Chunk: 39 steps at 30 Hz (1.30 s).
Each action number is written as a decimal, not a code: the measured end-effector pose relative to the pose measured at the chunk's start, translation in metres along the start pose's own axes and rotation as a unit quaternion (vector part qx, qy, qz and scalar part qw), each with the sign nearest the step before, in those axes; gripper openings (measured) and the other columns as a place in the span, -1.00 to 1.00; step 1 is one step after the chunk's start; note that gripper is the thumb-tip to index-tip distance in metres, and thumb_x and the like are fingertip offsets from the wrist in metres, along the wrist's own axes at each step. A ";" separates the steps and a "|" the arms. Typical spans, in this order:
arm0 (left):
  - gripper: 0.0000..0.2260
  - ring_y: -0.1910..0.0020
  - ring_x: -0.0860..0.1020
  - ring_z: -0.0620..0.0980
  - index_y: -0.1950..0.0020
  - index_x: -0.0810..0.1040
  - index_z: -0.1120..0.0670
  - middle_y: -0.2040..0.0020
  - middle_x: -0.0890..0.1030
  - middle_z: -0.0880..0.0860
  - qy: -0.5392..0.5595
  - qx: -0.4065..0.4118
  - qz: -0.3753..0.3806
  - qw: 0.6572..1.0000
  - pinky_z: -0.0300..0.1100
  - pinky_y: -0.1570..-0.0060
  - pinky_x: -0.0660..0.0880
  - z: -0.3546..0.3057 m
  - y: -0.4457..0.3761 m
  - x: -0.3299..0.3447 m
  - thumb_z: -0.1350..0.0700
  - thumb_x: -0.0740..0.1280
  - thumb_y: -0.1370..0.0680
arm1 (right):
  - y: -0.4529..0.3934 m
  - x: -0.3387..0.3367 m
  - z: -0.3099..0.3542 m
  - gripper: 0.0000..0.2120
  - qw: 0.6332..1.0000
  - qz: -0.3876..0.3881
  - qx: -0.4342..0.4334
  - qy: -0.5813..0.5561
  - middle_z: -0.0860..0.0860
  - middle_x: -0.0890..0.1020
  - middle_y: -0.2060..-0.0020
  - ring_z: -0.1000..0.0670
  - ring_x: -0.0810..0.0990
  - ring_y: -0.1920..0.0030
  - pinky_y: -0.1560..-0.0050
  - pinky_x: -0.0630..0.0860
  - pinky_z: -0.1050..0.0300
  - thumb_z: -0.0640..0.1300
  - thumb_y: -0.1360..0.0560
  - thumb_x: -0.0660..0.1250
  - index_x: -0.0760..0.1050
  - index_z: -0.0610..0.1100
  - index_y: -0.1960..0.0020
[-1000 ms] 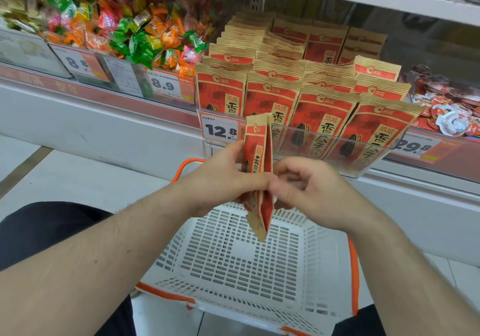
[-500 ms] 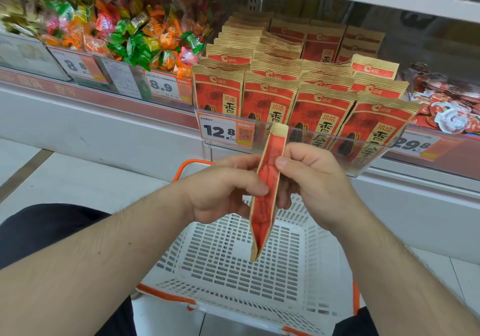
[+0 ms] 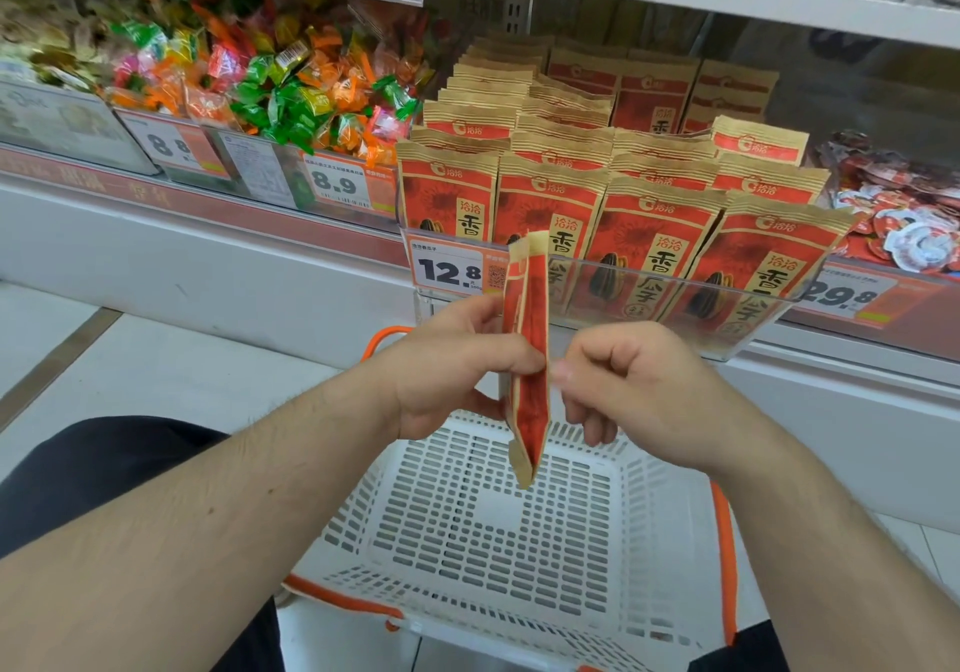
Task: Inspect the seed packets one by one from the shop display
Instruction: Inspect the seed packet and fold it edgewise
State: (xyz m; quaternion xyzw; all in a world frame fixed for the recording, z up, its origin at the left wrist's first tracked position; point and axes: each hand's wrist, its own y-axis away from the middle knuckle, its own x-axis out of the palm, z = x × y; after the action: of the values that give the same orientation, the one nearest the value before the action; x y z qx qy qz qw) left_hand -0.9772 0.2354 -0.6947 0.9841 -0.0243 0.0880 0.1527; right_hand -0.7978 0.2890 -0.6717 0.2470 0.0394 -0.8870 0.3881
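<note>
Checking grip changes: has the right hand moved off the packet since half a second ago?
Yes. The right hand has dropped below the display rail; the left hand holds the packet.

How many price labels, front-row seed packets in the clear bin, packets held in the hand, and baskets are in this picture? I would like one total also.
Price labels: 4
Front-row seed packets in the clear bin: 4
Held packet, gripped by the left hand: 1
White basket: 1
Total: 10
</note>
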 end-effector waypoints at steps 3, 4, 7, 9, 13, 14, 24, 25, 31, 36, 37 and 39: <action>-0.68 0.20 0.61 0.06 -0.06 0.52 0.14 0.14 0.56 0.11 0.023 0.003 -0.019 1.000 0.02 0.19 0.61 -0.002 0.002 -0.001 0.19 0.38 -0.31 | 0.003 -0.001 0.005 -0.74 0.993 0.072 0.026 0.095 -0.12 0.63 0.42 -0.16 0.65 0.32 0.28 0.59 -0.07 -0.05 -0.44 0.48 0.57 -0.20 0.30; -0.67 0.18 0.61 0.07 -0.07 0.52 0.14 0.12 0.56 0.14 0.026 0.007 -0.018 0.999 0.01 0.19 0.60 -0.002 0.002 -0.001 0.18 0.38 -0.31 | 0.004 0.000 0.007 -0.76 0.989 0.090 0.035 0.111 -0.11 0.64 0.40 -0.13 0.66 0.31 0.23 0.60 -0.11 -0.04 -0.45 0.48 0.58 -0.18 0.29; -0.63 0.18 0.60 0.08 -0.10 0.51 0.15 0.06 0.54 0.16 0.028 0.017 -0.024 0.999 0.02 0.17 0.59 -0.002 0.003 -0.002 0.20 0.38 -0.30 | 0.004 0.002 0.008 -0.81 0.986 0.113 0.058 0.111 -0.11 0.68 0.35 0.01 0.69 0.30 0.13 0.63 -0.14 -0.13 -0.51 0.42 0.63 -0.20 0.23; -0.61 0.17 0.60 0.07 -0.11 0.51 0.15 0.04 0.54 0.17 0.036 0.018 -0.026 0.999 0.02 0.18 0.58 -0.002 0.003 -0.002 0.22 0.37 -0.29 | 0.004 0.002 0.008 -0.81 0.985 0.121 0.067 0.107 -0.12 0.69 0.34 0.03 0.69 0.28 0.11 0.64 -0.13 -0.19 -0.55 0.37 0.63 -0.26 0.18; -0.58 0.15 0.59 0.09 -0.14 0.49 0.16 0.01 0.53 0.19 0.041 0.009 -0.021 0.999 0.00 0.21 0.59 -0.002 0.002 -0.002 0.23 0.35 -0.28 | 0.004 -0.001 0.008 -0.78 0.985 0.132 0.075 0.086 -0.19 0.68 0.32 0.00 0.70 0.26 0.15 0.65 0.07 -0.25 -0.57 0.33 0.58 -0.40 0.15; -0.58 0.15 0.59 0.09 -0.14 0.49 0.16 0.01 0.53 0.19 0.041 0.008 -0.020 0.999 0.00 0.20 0.59 -0.002 0.002 -0.002 0.23 0.35 -0.28 | 0.004 -0.001 0.007 -0.78 0.985 0.135 0.075 0.082 -0.22 0.68 0.31 0.02 0.70 0.27 0.16 0.64 0.11 -0.26 -0.58 0.32 0.57 -0.42 0.14; -0.46 0.07 0.57 0.13 -0.25 0.49 0.23 -0.03 0.58 0.16 0.047 0.038 -0.003 0.998 -0.09 0.21 0.61 0.001 0.002 -0.003 0.26 0.40 -0.26 | 0.003 -0.007 0.000 -0.67 0.991 0.098 0.076 0.042 -0.11 0.70 0.27 -0.05 0.69 0.22 0.08 0.62 -0.09 0.10 -0.33 0.49 0.64 -0.17 0.14; -0.40 0.08 0.59 0.11 -0.28 0.49 0.22 -0.04 0.61 0.12 0.054 0.041 0.004 0.998 -0.09 0.19 0.61 0.001 0.002 -0.004 0.25 0.43 -0.22 | 0.003 -0.008 -0.001 -0.57 0.993 0.072 0.082 0.037 -0.07 0.70 0.25 -0.05 0.66 0.24 0.09 0.60 -0.14 0.19 -0.25 0.47 0.61 -0.15 0.12; -0.46 0.03 0.60 0.16 -0.30 0.52 0.14 -0.04 0.57 0.21 0.108 0.080 0.073 0.988 0.10 0.00 0.58 0.006 0.003 -0.005 0.17 0.46 -0.32 | -0.003 0.002 -0.009 -0.38 0.996 0.017 0.067 -0.063 0.02 0.65 -0.06 0.05 0.63 0.28 0.27 0.51 0.21 0.16 -0.21 0.49 0.41 0.04 -0.22; -0.63 -0.06 0.61 0.23 -0.27 0.56 0.15 -0.11 0.63 0.24 0.138 0.085 0.068 0.984 0.10 -0.06 0.61 0.005 0.004 -0.004 0.15 0.37 -0.47 | -0.007 0.015 -0.011 -0.36 0.990 -0.082 0.047 -0.107 0.02 0.68 -0.02 0.18 0.64 0.26 0.24 0.54 0.25 0.13 -0.23 0.55 0.42 0.02 -0.23; -0.60 -0.07 0.64 0.21 -0.29 0.55 0.17 -0.12 0.65 0.23 0.147 0.081 0.062 0.984 0.10 -0.05 0.62 0.005 0.004 -0.002 0.10 0.38 -0.47 | -0.008 0.016 -0.014 -0.36 0.990 -0.097 0.046 -0.090 0.05 0.69 -0.02 0.16 0.66 0.18 0.16 0.57 0.15 0.18 -0.25 0.58 0.43 0.06 -0.22; -0.66 -0.05 0.67 0.15 -0.26 0.54 0.16 -0.10 0.68 0.19 0.143 0.079 0.038 0.986 0.08 -0.01 0.64 0.004 0.004 0.001 0.04 0.36 -0.53 | -0.009 0.015 -0.017 -0.49 0.991 -0.106 0.039 -0.070 0.11 0.70 0.01 0.09 0.67 0.08 0.05 0.58 0.01 0.12 -0.28 0.59 0.48 0.13 -0.15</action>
State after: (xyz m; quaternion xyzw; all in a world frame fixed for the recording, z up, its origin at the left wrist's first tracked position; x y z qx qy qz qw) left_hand -0.9757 0.2302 -0.6967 0.9686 -0.0326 0.2354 0.0729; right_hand -0.8057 0.2895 -0.6948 0.1939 0.0036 -0.9392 0.2832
